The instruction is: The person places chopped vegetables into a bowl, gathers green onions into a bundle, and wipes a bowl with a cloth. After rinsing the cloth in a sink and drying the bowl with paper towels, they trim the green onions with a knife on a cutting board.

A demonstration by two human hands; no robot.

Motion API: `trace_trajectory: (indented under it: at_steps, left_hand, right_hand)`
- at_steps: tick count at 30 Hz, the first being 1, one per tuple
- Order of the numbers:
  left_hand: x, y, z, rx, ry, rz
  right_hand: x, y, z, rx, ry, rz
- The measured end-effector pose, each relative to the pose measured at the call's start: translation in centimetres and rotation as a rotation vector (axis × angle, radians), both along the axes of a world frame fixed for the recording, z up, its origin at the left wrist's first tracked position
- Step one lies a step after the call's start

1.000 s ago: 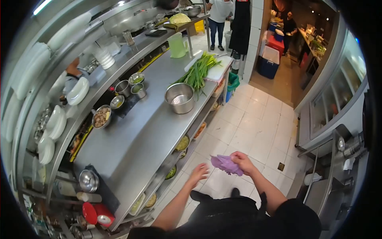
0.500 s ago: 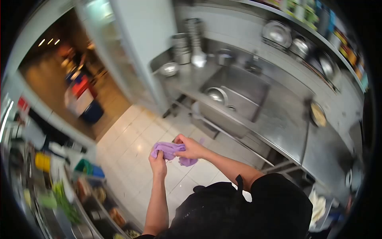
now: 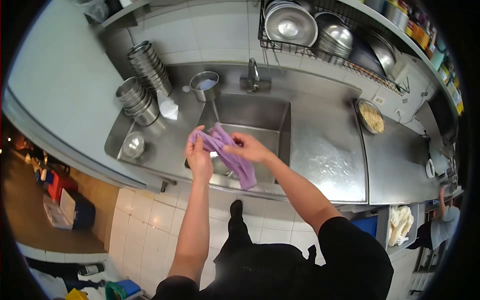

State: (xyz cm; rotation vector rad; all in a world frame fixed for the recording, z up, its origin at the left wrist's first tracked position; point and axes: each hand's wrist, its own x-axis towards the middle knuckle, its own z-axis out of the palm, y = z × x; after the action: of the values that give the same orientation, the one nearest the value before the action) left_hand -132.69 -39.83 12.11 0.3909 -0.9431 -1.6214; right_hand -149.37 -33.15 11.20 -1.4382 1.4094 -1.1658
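A purple cloth [image 3: 231, 159] is stretched between my hands, over the near part of the steel sink [image 3: 255, 112]. My left hand [image 3: 199, 155] pinches its left end, thumb on top. My right hand [image 3: 248, 148] grips it near the middle, and a loose end hangs down below toward the sink's front edge. Behind the cloth, a metal bowl [image 3: 220, 167] in the sink is partly hidden. The faucet [image 3: 253, 75] stands at the sink's back edge. A steel pot [image 3: 204, 86] sits on the counter just behind and left of the sink.
Stacked metal containers [image 3: 145, 67] and a small bowl [image 3: 133, 145] stand on the left counter. A wet counter [image 3: 327, 160] extends right toward a bowl of pale food [image 3: 371, 117]. Above hangs a dish rack [image 3: 300, 47]. Another person [image 3: 442, 225] is at far right.
My view has turned right, and I have stepped from the open floor up to the sink. The cloth, bunched before, is now spread out with one end hanging lower.
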Motion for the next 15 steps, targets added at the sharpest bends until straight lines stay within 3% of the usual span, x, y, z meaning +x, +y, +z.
trace_trajectory:
  at_steps: [1, 3, 5, 6, 8, 10, 12, 13, 14, 15]
  left_hand:
    - [-1.7, -1.6, -0.7, 0.080, 0.031, -0.078]
    - [-4.7, -4.3, -2.8, 0.184, 0.050, -0.174]
    - [-7.3, -6.3, -5.2, 0.262, -0.022, -0.325]
    - [-8.3, -7.2, -6.0, 0.302, -0.023, -0.329]
    - [-9.5, -8.8, -6.7, 0.139, -0.277, -0.417]
    - [-11.0, -11.0, -7.1, 0.176, -0.274, -0.479]
    - [-11.9, -11.9, -6.4, 0.041, -0.311, -0.540]
    - [-12.7, -12.5, -6.1, 0.031, -0.287, -0.556]
    - [-13.5, -13.1, -6.4, 0.051, -0.279, -0.572]
    - [-14.2, -13.7, -6.5, 0.027, -0.372, -0.512]
  right_hand:
    - [-2.5, -2.8, -2.4, 0.151, -0.156, -0.044]
    - [-7.7, -8.1, -6.4, 0.222, -0.253, -0.329]
    - [-14.1, -13.4, -9.3, 0.362, -0.137, -0.604]
    - [-17.2, -16.0, -10.3, 0.361, -0.373, -0.701]
    - [-23.3, -20.7, -13.5, 0.158, -0.574, -0.867]
    - [-26.4, -24.0, -12.4, 0.097, -0.564, -0.879]
    - [-27.6, -24.7, -12.8, -0.136, -0.730, -0.635]
    - [-27.0, -25.0, -13.8, -0.177, -0.689, -0.598]
    - [-26.8, -24.5, -15.0, -0.160, -0.680, -0.617]
    - [-26.3, -23.8, -16.4, -0.001, -0.509, -0.689]
